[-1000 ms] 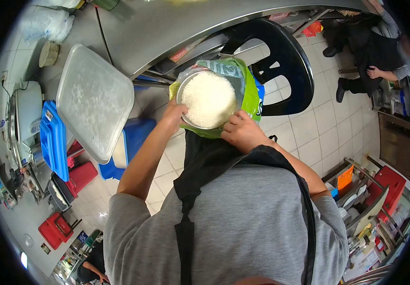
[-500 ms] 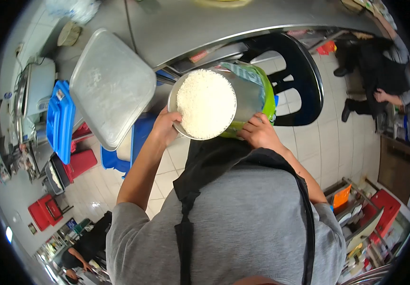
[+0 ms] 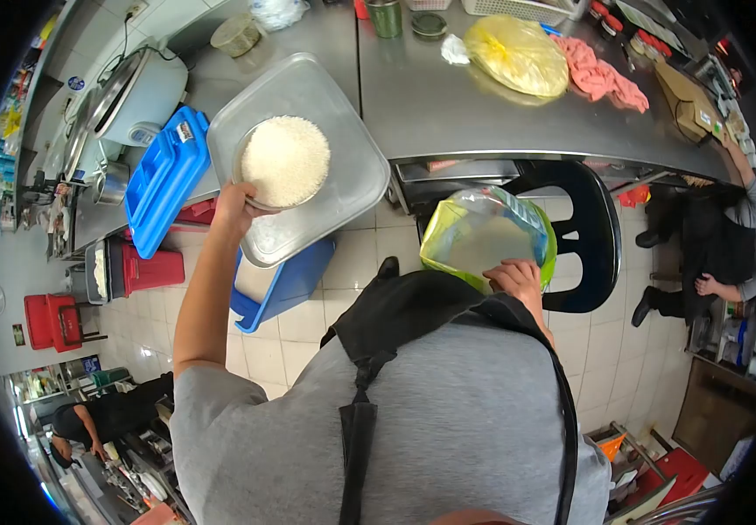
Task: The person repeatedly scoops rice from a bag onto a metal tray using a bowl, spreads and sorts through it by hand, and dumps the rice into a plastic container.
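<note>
My left hand (image 3: 236,206) grips the near-left rim of a round metal bowl (image 3: 275,208) heaped with white rice (image 3: 286,159). The bowl is over a grey metal tray (image 3: 343,131); whether it touches the tray I cannot tell. My right hand (image 3: 520,280) has its fingers curled over the near edge of a green and clear plastic bag (image 3: 444,229), whose mouth gapes with pale grains inside. The bag stands at the black chair (image 3: 601,236). Below the tray, a blue bin (image 3: 295,284) holds more pale grains.
A blue lid (image 3: 164,188) leans near a rice cooker (image 3: 150,96) at left. The steel counter (image 3: 430,105) carries a yellow plastic bag (image 3: 518,57) and a pink cloth (image 3: 601,77). One person in black (image 3: 710,219) stands at right, another (image 3: 111,416) at lower left.
My left hand has carried the bowl of rice leftward, from beside the plastic bag to over the tray. My right hand has stayed at the bag's edge. The view has shifted, showing more counter.
</note>
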A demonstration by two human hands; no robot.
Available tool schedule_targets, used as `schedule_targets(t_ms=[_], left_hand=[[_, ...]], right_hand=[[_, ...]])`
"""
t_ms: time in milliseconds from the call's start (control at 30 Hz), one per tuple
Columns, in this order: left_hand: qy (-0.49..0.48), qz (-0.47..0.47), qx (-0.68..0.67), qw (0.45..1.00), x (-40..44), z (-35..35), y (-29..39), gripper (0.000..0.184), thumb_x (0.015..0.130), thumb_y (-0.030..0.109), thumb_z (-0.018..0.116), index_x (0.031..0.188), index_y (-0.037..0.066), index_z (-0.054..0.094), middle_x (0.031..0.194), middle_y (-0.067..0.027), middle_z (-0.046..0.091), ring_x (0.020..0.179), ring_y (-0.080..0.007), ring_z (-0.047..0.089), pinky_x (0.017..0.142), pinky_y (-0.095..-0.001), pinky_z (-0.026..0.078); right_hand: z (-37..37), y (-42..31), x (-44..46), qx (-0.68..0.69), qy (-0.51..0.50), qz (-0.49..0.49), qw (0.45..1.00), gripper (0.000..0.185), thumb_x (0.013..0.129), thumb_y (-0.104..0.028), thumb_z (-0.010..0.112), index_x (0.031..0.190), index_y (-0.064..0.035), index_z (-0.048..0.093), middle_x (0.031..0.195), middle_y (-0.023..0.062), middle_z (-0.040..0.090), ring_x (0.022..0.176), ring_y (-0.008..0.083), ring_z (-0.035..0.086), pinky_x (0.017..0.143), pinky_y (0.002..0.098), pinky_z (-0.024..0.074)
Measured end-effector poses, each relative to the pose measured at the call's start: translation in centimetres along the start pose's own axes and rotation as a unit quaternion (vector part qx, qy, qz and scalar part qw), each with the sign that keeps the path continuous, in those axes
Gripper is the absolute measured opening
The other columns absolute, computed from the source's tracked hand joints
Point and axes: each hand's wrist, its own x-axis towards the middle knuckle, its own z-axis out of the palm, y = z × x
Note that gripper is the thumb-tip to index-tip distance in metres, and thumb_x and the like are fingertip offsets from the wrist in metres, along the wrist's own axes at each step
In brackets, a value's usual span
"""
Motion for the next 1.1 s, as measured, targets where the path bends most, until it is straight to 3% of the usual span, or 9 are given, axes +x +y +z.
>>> schedule_targets(t_ms=[167, 233, 367, 467, 600, 800, 900, 967, 1100], left_hand=[[0.068, 0.131, 0.097, 0.984, 4.3, -4.0, 2.3, 0.076, 0.073, -0.007, 0.04, 0.148, 0.004, 0.033, 0.134, -0.026, 0.051, 0.107, -0.046, 0.064, 0.074, -0.0566, 0.061], [0.097, 0.271, 0.194, 0.938, 6.6, -5.2, 2.3, 0.075, 0.073, -0.008, 0.04, 0.146, 0.011, 0.042, 0.139, -0.024, 0.05, 0.113, -0.0391, 0.064, 0.08, -0.0455, 0.06], [0.156, 0.344, 0.357, 0.854, 9.3, -5.5, 3.5, 0.073, 0.076, -0.01, 0.038, 0.144, 0.015, 0.046, 0.143, -0.0198, 0.05, 0.118, -0.0341, 0.062, 0.092, -0.0394, 0.053], [0.21, 0.392, 0.48, 0.756, 7.0, -2.1, 5.6, 0.067, 0.082, -0.012, 0.042, 0.14, 0.02, 0.049, 0.141, -0.013, 0.052, 0.124, -0.0389, 0.053, 0.099, -0.0439, 0.048], [0.221, 0.482, 0.528, 0.663, 6.1, -1.9, 7.9, 0.068, 0.078, -0.017, 0.04, 0.138, 0.013, 0.049, 0.143, -0.0165, 0.05, 0.131, -0.0375, 0.049, 0.104, -0.0442, 0.045], [0.292, 0.615, 0.41, 0.607, 4.8, -2.0, 11.3, 0.062, 0.079, -0.014, 0.05, 0.137, 0.008, 0.046, 0.138, -0.0198, 0.051, 0.125, -0.0364, 0.053, 0.1, -0.0417, 0.047], [0.259, 0.581, 0.246, 0.731, 3.9, -0.8, 10.1, 0.069, 0.077, -0.016, 0.048, 0.141, 0.007, 0.04, 0.133, -0.0192, 0.053, 0.12, -0.0303, 0.056, 0.1, -0.0364, 0.046], [0.094, 0.35, 0.045, 0.931, 1.9, 2.4, 7.9, 0.076, 0.076, -0.013, 0.048, 0.148, 0.008, 0.032, 0.128, -0.0161, 0.053, 0.113, -0.0245, 0.057, 0.096, -0.0334, 0.048], [-0.182, 0.001, -0.02, 0.983, -2.9, 10.4, 1.3, 0.079, 0.078, -0.001, 0.056, 0.151, 0.004, 0.024, 0.133, -0.0196, 0.052, 0.109, -0.0308, 0.062, 0.083, -0.0423, 0.06]], right_hand=[[3.6, -1.0, 2.3, 0.132, -0.002, 0.05, 0.99, 0.02, 0.08, 0.0, 0.071, 0.098, -0.0086, 0.074, 0.094, 0.0047, 0.07, 0.096, 0.022, 0.064, 0.097, 0.0369, 0.0464], [5.5, -2.9, 5.2, 0.48, -0.153, 0.321, 0.802, 0.024, 0.092, -0.01, 0.068, 0.116, -0.0051, 0.069, 0.108, 0.0091, 0.071, 0.106, 0.0229, 0.064, 0.097, 0.0371, 0.0485], [11.5, -5.6, 12.9, 0.744, -0.251, 0.403, 0.47, 0.06, 0.101, -0.027, 0.057, 0.145, 0.006, 0.033, 0.13, 0.0271, 0.058, 0.116, 0.0388, 0.062, 0.106, 0.0419, 0.0476], [15.4, -7.6, 17.0, 0.795, -0.233, 0.421, 0.371, 0.051, 0.104, -0.023, 0.048, 0.139, 0.0109, 0.034, 0.132, 0.0312, 0.053, 0.114, 0.0438, 0.062, 0.106, 0.0468, 0.0488], [17.4, -8.7, 18.8, 0.734, -0.166, 0.406, 0.518, 0.041, 0.102, -0.014, 0.034, 0.129, 0.0156, 0.039, 0.121, 0.0331, 0.057, 0.107, 0.0442, 0.065, 0.096, 0.05, 0.0564], [18.5, -10.1, 20.9, 0.75, -0.087, 0.385, 0.531, 0.04, 0.102, -0.014, 0.035, 0.129, 0.016, 0.037, 0.121, 0.0334, 0.056, 0.102, 0.0442, 0.065, 0.094, 0.0502, 0.0579], [18.7, -9.5, 22.4, 0.768, -0.109, 0.421, 0.469, 0.041, 0.103, -0.016, 0.04, 0.13, 0.0152, 0.036, 0.122, 0.0338, 0.055, 0.106, 0.0428, 0.064, 0.097, 0.0506, 0.0564], [18.0, -8.0, 21.0, 0.777, -0.114, 0.405, 0.469, 0.049, 0.103, -0.02, 0.047, 0.137, 0.0129, 0.033, 0.124, 0.031, 0.056, 0.109, 0.0383, 0.063, 0.096, 0.047, 0.0562], [15.5, -5.2, 14.2, 0.501, -0.306, 0.208, 0.783, 0.057, 0.102, -0.029, 0.055, 0.145, 0.003, 0.038, 0.137, 0.0211, 0.055, 0.122, 0.0316, 0.058, 0.103, 0.0403, 0.0462]])
